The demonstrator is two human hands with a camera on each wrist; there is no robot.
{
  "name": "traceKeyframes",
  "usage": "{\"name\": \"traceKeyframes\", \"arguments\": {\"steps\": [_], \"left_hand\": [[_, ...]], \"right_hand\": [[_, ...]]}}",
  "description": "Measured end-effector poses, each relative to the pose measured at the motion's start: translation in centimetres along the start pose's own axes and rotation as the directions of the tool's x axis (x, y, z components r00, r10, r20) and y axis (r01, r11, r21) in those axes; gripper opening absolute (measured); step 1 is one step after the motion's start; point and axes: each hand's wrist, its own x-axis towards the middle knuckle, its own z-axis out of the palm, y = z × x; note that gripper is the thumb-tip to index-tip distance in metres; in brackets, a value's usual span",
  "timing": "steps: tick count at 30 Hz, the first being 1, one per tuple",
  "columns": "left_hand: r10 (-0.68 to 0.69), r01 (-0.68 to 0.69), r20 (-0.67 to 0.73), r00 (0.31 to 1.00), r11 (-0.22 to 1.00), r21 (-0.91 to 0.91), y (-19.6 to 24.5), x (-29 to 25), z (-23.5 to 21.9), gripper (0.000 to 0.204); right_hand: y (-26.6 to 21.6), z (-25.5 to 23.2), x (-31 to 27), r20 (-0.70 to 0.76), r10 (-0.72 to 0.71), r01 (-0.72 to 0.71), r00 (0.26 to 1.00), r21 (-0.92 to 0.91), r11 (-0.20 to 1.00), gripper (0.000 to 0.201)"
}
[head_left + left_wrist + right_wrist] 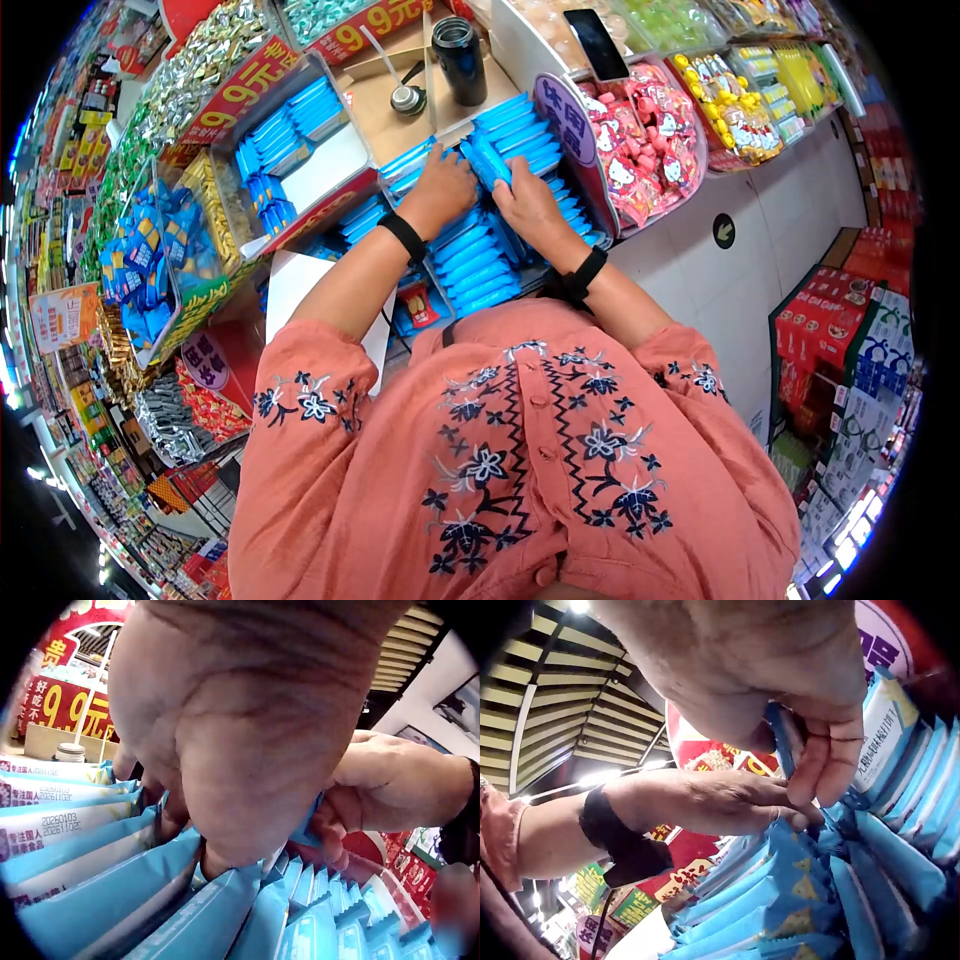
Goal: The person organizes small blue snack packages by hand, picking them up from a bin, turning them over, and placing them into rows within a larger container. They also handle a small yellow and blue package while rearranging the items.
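Observation:
My right hand (530, 208) pinches a blue snack packet (485, 160) between thumb and fingers, tilted above a row of similar packets. The right wrist view shows that packet (782, 739) edge-on beside the curled fingers. Just to the left, my left hand (445, 190) reaches down onto the rows of blue packets (475, 265). In the left wrist view its fingertips dip between upright packets (112, 889) and are partly hidden. From the right wrist view, the left hand (727, 799) lies with fairly straight fingers against the packet tops.
Behind the packets, a cardboard-coloured tray (375, 95) holds a black flask (458, 62) and its lid (408, 98). A phone (596, 45) lies on the goods at the back right. Pink candy bags (640, 140) fill the right bin; a blue-packet bin (330, 165) stands left.

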Motion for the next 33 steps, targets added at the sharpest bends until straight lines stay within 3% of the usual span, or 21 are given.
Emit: {"name": "traceKeyframes", "arguments": {"steps": [4, 10, 16, 18, 20, 23, 24, 27, 28, 31, 33], "left_hand": [[0.005, -0.006, -0.057, 0.998, 1.000, -0.013, 0.0, -0.3, 0.2, 0.028], [-0.029, 0.026, -0.054, 0.998, 0.998, -0.054, 0.2, -0.1, 0.1, 0.032], [-0.030, 0.031, 0.014, 0.999, 0.999, -0.010, 0.3, 0.2, -0.2, 0.035], [-0.035, 0.035, 0.060, 0.998, 0.999, -0.005, 0.2, 0.4, 0.0, 0.036], [-0.044, 0.045, 0.124, 0.991, 0.999, -0.006, 0.1, 0.8, 0.6, 0.037], [0.030, -0.033, -0.211, 0.977, 0.999, -0.012, -0.2, 0.3, 2.2, 0.036], [0.016, -0.021, -0.162, 0.987, 0.999, -0.028, -0.1, 0.3, 1.7, 0.036], [-0.012, 0.009, -0.055, 0.998, 0.999, -0.045, 0.1, 0.1, 0.8, 0.036], [-0.014, 0.013, -0.049, 0.999, 0.999, -0.033, 0.1, 0.1, 0.7, 0.034], [-0.028, 0.027, -0.027, 0.999, 0.999, -0.031, 0.3, 0.2, 0.4, 0.033], [-0.034, 0.034, -0.014, 0.999, 0.999, -0.040, 0.3, 0.2, 0.4, 0.033]], "right_hand": [[0.4, 0.4, 0.0, -0.008, 0.002, -0.002, 1.000, -0.002, 1.000, 0.032], [-0.5, 0.1, -0.3, 0.055, 0.082, -0.070, 0.995, -0.186, 0.980, 0.029], [-0.2, 0.2, -0.8, -0.036, -0.100, 0.087, 0.994, -0.266, 0.960, 0.029], [0.0, -0.2, -0.2, 0.044, 0.181, -0.185, 0.982, 0.109, 0.977, 0.030], [-0.2, -1.3, 0.1, 0.196, 0.360, -0.410, 0.912, 0.401, 0.819, 0.032], [0.0, -2.9, 0.4, 0.380, 0.365, -0.510, 0.850, 0.768, 0.388, 0.030], [-0.4, -3.3, 0.4, 0.404, 0.349, -0.503, 0.846, 0.823, 0.266, 0.033], [1.1, -3.5, 1.3, 0.595, 0.131, -0.584, 0.793, 0.804, -0.115, 0.032], [1.1, -3.8, 1.4, 0.633, 0.048, -0.616, 0.772, 0.765, -0.188, 0.037], [0.6, -4.4, 1.3, 0.650, -0.054, -0.624, 0.758, 0.699, -0.349, 0.041], [0.5, -4.6, 1.1, 0.645, -0.088, -0.624, 0.759, 0.682, -0.381, 0.042]]}}
